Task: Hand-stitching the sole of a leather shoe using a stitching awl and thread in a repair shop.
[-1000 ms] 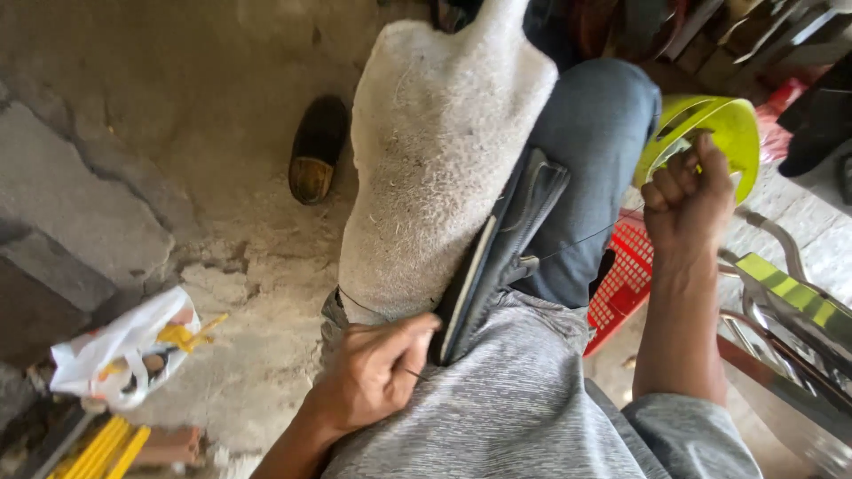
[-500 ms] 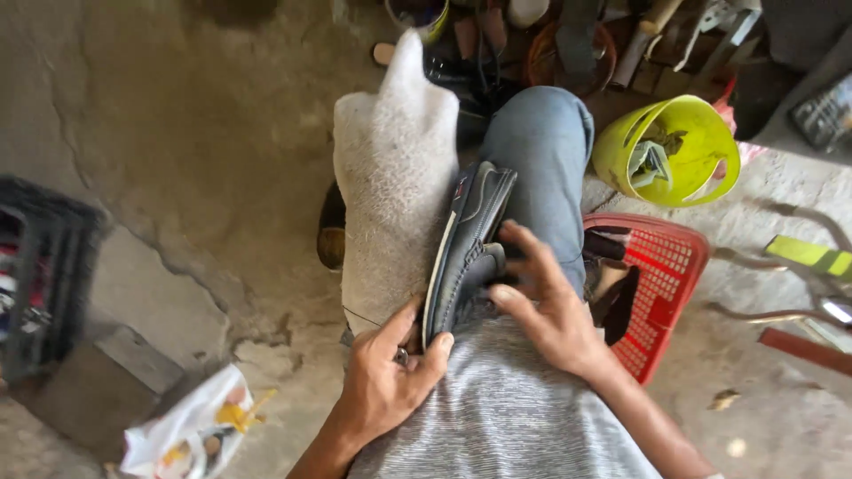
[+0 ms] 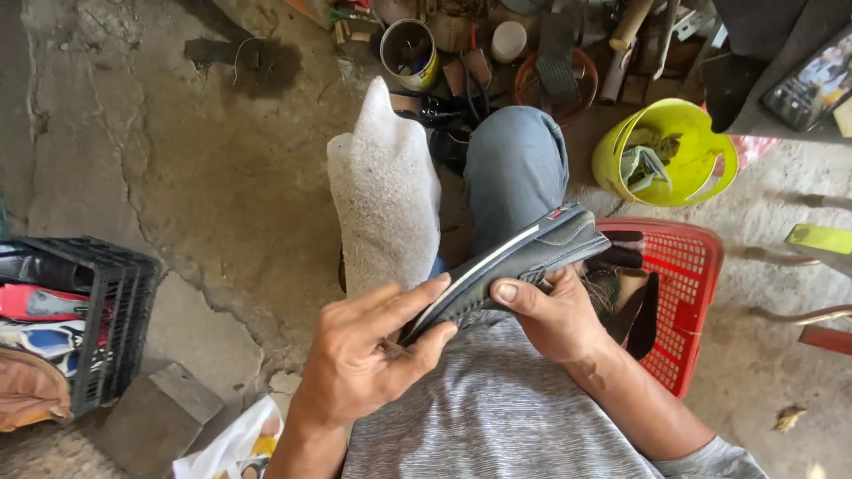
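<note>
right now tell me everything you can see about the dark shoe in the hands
The shoe is dark grey to black, leather-like, with a pale strip running along its sole edge and a small red tag near the heel. It lies tilted on its side across the lap, one end raised toward the red basket. The left hand pinches its lower end; the right hand supports its middle from beneath.

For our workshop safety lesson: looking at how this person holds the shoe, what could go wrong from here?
1. The dark shoe is pinched only by the left hand and right hand over the lap; it might slip to the floor.
2. The red basket and yellow bucket sit close; an elbow could knock them.
</note>
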